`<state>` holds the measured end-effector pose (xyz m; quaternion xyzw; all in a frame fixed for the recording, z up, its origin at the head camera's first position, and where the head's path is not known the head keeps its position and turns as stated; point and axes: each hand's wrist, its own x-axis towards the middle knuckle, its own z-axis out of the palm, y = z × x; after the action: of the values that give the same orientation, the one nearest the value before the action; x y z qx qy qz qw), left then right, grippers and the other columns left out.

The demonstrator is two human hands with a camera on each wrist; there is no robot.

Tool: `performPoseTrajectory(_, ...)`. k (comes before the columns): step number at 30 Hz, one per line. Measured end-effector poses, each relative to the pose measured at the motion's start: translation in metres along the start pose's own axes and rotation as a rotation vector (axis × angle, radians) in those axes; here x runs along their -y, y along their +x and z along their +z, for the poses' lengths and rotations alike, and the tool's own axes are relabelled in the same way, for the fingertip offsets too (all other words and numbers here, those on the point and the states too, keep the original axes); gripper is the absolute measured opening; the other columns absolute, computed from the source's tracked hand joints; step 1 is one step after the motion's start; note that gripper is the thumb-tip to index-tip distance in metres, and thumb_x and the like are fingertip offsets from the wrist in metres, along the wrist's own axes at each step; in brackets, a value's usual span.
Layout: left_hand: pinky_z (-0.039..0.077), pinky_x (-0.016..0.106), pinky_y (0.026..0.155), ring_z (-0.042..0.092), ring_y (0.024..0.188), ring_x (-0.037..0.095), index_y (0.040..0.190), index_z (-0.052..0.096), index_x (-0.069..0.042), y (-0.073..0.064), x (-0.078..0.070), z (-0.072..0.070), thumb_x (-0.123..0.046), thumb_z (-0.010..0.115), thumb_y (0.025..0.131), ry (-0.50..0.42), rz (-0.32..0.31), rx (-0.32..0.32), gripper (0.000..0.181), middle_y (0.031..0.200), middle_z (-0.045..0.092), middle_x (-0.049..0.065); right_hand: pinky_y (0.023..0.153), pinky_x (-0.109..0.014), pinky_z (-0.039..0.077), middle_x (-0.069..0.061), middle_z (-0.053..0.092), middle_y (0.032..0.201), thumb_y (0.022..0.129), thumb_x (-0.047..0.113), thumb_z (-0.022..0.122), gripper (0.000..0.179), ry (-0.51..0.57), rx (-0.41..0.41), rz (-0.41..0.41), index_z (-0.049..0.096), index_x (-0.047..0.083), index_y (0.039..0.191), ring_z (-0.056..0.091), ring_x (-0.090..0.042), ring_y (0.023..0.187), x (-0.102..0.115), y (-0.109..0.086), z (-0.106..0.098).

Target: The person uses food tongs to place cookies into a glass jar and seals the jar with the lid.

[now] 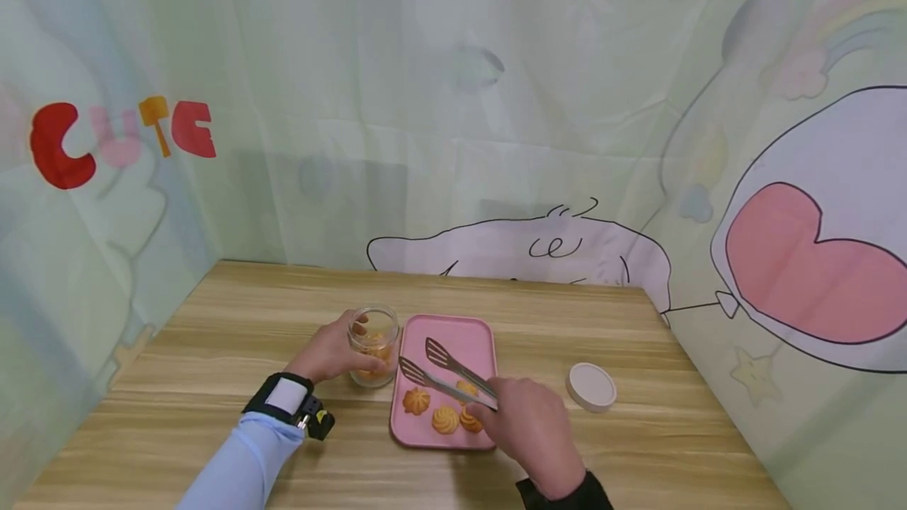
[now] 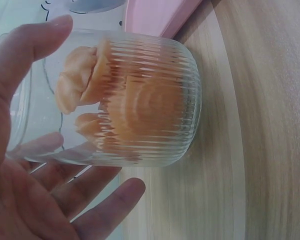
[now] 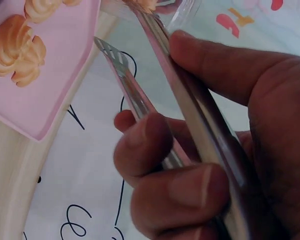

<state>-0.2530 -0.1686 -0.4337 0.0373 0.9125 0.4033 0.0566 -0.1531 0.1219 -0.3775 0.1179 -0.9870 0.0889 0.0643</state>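
A clear glass jar [image 1: 374, 349] without a lid stands upright on the table, left of a pink tray [image 1: 457, 327]. My left hand [image 1: 331, 350] holds it from the left side, thumb and fingers around the glass. Several baked cookies [image 2: 145, 102] lie inside the jar, behind its ribbed wall. My right hand [image 1: 527, 425] grips metal tongs [image 1: 453, 392] with slotted tips. Those tips are spread apart over the tray, with nothing between them. Piped swirl cookies [image 1: 445, 419] sit on the tray's near half, partly covered by the tongs and right hand.
To the right of the tray, a round white lid [image 1: 591, 386] lies flat on the wooden table [image 1: 283, 286]. Printed curtains [image 1: 453, 124] hang behind the table and along both sides.
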Motion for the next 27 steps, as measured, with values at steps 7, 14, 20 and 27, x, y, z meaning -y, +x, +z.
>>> performPoseTrajectory(7,0.048,0.048,0.092,0.057,0.110,0.029,0.134,0.042,-0.010,0.000,0.000,-0.001,-0.048,0.085,0.057,0.006,-0.001,0.002,0.096,0.126,0.056,0.014,0.042,-0.029,0.031,0.006,0.052,0.057,0.072,0.050,0.073,0.033,-0.048,0.095,-0.012,0.065,0.018,0.073,0.043,-0.010,0.050,0.004,-0.008,0.001)
performPoseTrajectory(14,0.048,0.048,0.091,0.057,0.110,0.030,0.133,0.043,-0.010,-0.001,-0.001,-0.002,-0.048,0.085,0.057,0.009,-0.001,0.000,0.095,0.126,0.057,0.014,0.042,-0.031,0.032,0.003,0.054,0.060,0.071,0.048,0.074,0.035,-0.073,0.090,0.063,0.070,0.019,0.088,0.045,-0.013,0.052,0.005,-0.005,0.012)
performPoseTrajectory(20,0.049,0.047,0.091,0.057,0.109,0.030,0.132,0.043,-0.010,-0.001,-0.002,-0.001,-0.047,0.086,0.057,0.003,0.004,-0.003,0.094,0.125,0.057,0.014,0.042,-0.032,0.031,0.001,0.051,0.059,0.073,0.047,0.073,0.037,-0.066,0.072,0.117,0.069,0.015,0.091,0.045,-0.015,0.051,0.004,0.002,0.024)
performPoseTrajectory(27,0.049,0.048,0.090,0.058,0.109,0.029,0.131,0.044,-0.010,0.001,0.000,-0.001,-0.049,0.085,0.055,0.007,-0.001,-0.003,0.095,0.125,0.057,0.013,0.040,-0.035,0.032,-0.002,0.053,0.058,0.072,0.046,0.074,0.035,-0.076,0.025,0.106,0.063,0.014,0.080,0.047,-0.018,0.049,0.005,0.003,0.031)
